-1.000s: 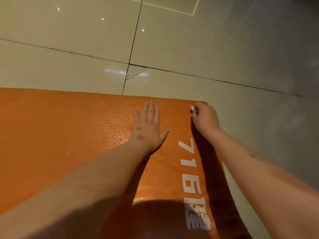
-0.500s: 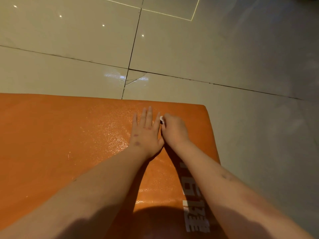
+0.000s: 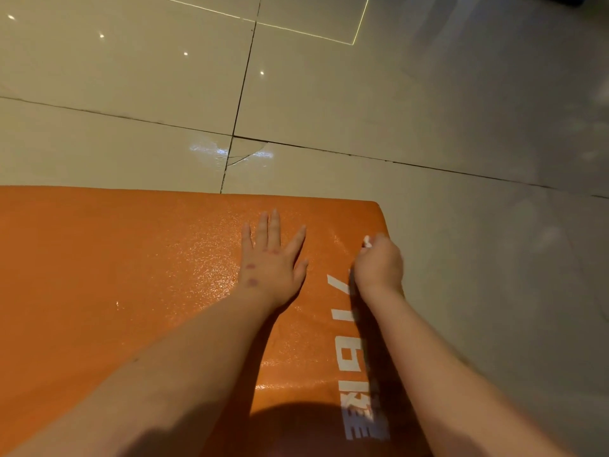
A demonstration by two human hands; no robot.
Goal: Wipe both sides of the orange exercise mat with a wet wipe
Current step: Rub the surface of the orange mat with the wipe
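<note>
The orange exercise mat (image 3: 115,258) lies flat on the floor and fills the lower left of the head view, with white printed characters along its right side. My left hand (image 3: 272,262) rests flat on the mat near its far edge, fingers spread. My right hand (image 3: 379,265) is closed on a small white wet wipe (image 3: 366,240), pressed to the mat close to the far right corner. Only a bit of the wipe shows past my fingers. The mat's surface glistens wet around both hands.
Glossy beige floor tiles (image 3: 428,110) with dark grout lines surround the mat beyond its far edge and to its right. A cracked tile corner (image 3: 245,155) sits just past the mat's far edge. My shadow falls on the mat's near part.
My right hand with the wipe swept left to beside my left hand, then back right toward the mat's corner. My left hand stayed pressed in place.
</note>
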